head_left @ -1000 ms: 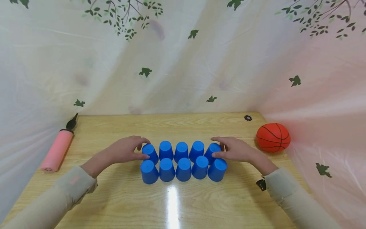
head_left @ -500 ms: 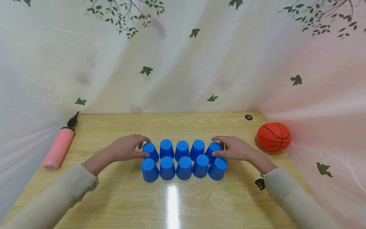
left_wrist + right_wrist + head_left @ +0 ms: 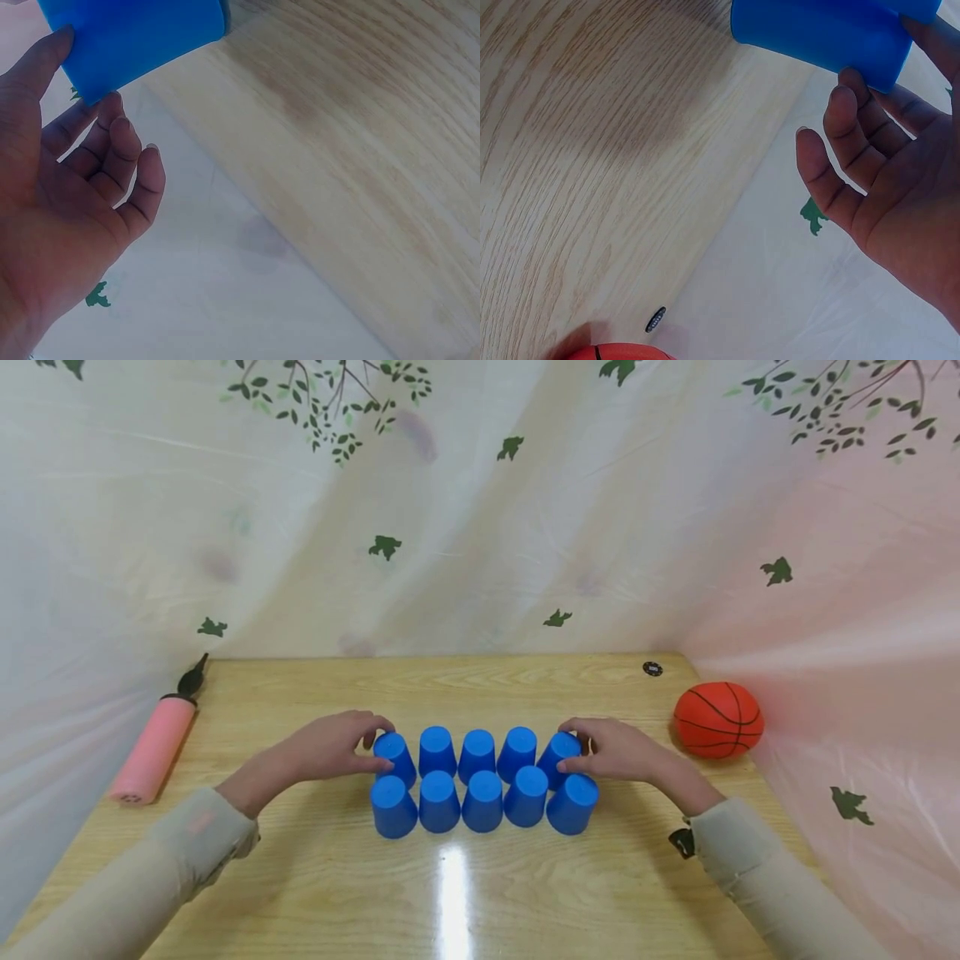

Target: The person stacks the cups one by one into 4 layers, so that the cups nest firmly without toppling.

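Several upside-down blue cups stand on the wooden table in two rows, one behind the other. At the left end of the far row, my left hand (image 3: 333, 747) pinches the end cup (image 3: 400, 758) between thumb and forefinger near its raised base. My right hand (image 3: 618, 752) grips the far row's right end cup (image 3: 552, 755) in the same way, thumb on the near side. In the left wrist view the other fingers curl loosely beside the blue cup (image 3: 142, 41). The right wrist view shows the thumb and fingertips at the base end of the cup (image 3: 821, 37).
A near-row cup (image 3: 393, 810) stands just in front of the left hand's cup. A pink hand pump (image 3: 156, 747) with a black nozzle lies at the table's left edge. On the right sit an orange-red toy basketball (image 3: 717, 720) and a small black chip (image 3: 652, 668). Patterned curtains enclose the table.
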Demonstrator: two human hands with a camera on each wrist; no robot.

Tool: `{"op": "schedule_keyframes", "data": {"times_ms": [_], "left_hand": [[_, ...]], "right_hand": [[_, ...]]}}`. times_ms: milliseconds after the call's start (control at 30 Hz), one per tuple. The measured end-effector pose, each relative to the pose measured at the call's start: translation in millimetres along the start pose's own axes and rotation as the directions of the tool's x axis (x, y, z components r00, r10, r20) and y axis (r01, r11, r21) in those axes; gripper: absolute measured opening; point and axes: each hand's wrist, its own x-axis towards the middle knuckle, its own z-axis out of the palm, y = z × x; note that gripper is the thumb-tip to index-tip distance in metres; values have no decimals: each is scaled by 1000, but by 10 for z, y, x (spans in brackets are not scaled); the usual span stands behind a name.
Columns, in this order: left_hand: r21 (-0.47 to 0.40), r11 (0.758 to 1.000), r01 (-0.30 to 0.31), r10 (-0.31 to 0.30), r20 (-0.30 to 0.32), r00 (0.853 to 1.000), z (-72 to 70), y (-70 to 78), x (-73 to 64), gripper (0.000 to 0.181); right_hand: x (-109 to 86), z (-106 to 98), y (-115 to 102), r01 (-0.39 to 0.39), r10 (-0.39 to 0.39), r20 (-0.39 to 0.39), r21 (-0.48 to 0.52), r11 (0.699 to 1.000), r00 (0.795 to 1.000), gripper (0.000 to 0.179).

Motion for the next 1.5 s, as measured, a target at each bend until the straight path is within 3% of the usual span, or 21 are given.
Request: {"op": "schedule_keyframes", "data": {"times_ms": [467,833,1200,1500], "left_hand": [[12,1000,-18,18,-50,999,-321,1,176,58],[29,1000,1,0,-59,998,-462,89,504,57],[45,999,-22,23,-29,999,-482,348,903,59],[5,999,-49,49,-3,999,-374,418,1074,57]], "right_hand": [[5,-3,32,6,-6,13,9,1000,1000,51],[19,-17,46,-10,8,38,29,1000,999,51],[8,-33,68,-9,8,41,16,1000,999,52],[12,-32,66,-9,8,42,14,1000,999,53]]}}
